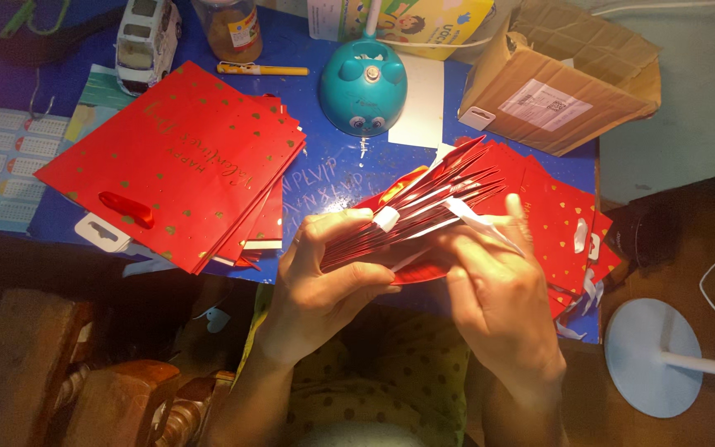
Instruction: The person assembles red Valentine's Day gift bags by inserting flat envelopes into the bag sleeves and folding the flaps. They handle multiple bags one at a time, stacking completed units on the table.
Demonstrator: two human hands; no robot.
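Note:
Both hands hold a thick bundle of flat red paper gift bags [424, 211], fanned out edge-up over the table's front edge. My left hand [324, 273] grips the bundle's left end, thumb under it. My right hand [498, 290] grips the right part, fingers among the bag edges and white ribbon handles. A stack of the same red bags with gold hearts [175, 157] lies flat on the left of the blue table [333, 170]. More red bags [564, 215] lie under and right of my right hand.
At the back stand a teal round lamp base [363, 87], a cardboard box [560, 79], a jar [229, 29], a yellow pen [262, 70] and a toy van [147, 41]. A white round stand base [651, 356] sits on the floor at right.

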